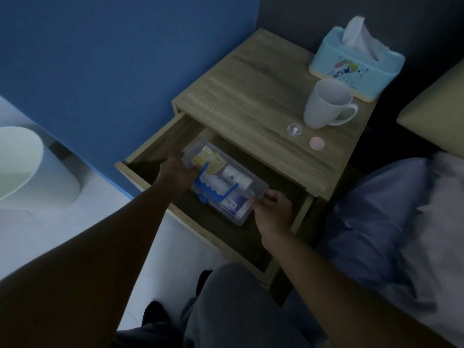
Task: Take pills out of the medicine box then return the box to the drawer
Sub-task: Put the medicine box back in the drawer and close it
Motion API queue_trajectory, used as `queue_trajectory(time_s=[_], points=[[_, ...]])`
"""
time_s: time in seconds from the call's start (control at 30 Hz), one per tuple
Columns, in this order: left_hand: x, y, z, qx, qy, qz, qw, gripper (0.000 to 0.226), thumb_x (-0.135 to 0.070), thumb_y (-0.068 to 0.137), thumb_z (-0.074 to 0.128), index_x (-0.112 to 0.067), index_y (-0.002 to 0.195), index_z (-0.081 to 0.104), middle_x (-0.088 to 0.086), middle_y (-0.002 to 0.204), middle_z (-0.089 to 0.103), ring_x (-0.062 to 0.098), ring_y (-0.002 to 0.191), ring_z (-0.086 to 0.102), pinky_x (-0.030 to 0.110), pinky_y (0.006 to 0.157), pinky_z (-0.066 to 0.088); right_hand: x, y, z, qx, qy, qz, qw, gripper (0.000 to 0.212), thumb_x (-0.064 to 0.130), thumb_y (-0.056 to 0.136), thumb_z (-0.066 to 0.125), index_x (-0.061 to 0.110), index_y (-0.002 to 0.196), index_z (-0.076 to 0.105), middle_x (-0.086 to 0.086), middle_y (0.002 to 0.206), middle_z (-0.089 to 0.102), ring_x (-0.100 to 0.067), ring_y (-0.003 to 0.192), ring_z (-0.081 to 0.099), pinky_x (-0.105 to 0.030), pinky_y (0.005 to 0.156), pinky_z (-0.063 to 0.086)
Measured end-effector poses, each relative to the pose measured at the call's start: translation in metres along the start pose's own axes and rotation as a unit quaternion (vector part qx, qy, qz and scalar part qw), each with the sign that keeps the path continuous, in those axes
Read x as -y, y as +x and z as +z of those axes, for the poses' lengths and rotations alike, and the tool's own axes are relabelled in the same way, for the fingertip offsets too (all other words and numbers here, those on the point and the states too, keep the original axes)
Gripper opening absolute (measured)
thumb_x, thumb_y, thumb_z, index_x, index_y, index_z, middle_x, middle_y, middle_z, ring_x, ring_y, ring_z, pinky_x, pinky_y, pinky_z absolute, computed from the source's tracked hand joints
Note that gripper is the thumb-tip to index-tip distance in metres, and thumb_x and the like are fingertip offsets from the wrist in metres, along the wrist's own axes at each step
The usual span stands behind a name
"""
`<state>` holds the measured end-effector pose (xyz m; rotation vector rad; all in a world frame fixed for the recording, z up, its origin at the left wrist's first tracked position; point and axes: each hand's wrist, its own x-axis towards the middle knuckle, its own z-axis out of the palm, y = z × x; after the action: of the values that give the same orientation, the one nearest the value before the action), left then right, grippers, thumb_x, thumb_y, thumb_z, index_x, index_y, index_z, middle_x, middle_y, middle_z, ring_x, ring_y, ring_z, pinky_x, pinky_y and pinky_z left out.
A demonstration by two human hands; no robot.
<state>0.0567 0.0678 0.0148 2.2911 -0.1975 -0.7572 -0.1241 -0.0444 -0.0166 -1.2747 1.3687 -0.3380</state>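
A clear plastic medicine box (226, 183) with a blue handle and several packets inside sits within the open wooden drawer (180, 219) of a bedside table. My left hand (179, 173) grips the box's left end. My right hand (272, 209) holds its right end. On the tabletop near the front edge lie a small clear round cap (294, 130) and a pink round pill (316, 143).
A white mug (326, 104) and a light blue tissue box (356, 62) stand on the bedside table (251, 96). A white bin (27, 167) stands on the floor at left. A bed with rumpled sheets (401, 209) lies to the right. My knee (226, 297) is below the drawer.
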Motion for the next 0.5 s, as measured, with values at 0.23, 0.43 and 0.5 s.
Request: queue_trajectory(time_s=[0.23,0.43,0.5], points=[[-0.004,0.006,0.007,0.005,0.028,-0.018,0.999,0.057,-0.018,0.097,0.057,-0.003,0.148,0.035,0.024,0.146,0.046,0.039,0.134,0.047,0.049,0.11,0.04,-0.012,0.01,0.006,0.001,-0.06,-0.015,0.998,0.042,0.02,0.08,0.078,0.03,0.116,0.059,0.005,0.111,0.068,-0.001,0.086,0.063,-0.017,0.062,0.052],[0.007,0.007,0.008,0.016,0.031,0.012,0.999,0.062,-0.023,0.097,0.057,-0.011,0.151,0.03,0.02,0.151,0.038,0.036,0.136,0.044,0.047,0.108,0.043,-0.005,0.005,0.003,0.021,-0.111,-0.03,0.993,0.05,0.022,0.08,0.078,0.029,0.124,0.054,0.003,0.115,0.068,-0.005,0.088,0.064,-0.015,0.058,0.047],[0.014,0.002,0.009,0.001,0.045,0.044,0.998,0.068,-0.026,0.095,0.059,-0.016,0.154,0.026,0.015,0.157,0.029,0.034,0.141,0.037,0.047,0.106,0.044,0.0,-0.002,0.0,0.017,-0.141,-0.06,0.988,0.056,0.025,0.081,0.078,0.028,0.129,0.049,0.001,0.118,0.066,-0.008,0.09,0.066,-0.012,0.054,0.046]])
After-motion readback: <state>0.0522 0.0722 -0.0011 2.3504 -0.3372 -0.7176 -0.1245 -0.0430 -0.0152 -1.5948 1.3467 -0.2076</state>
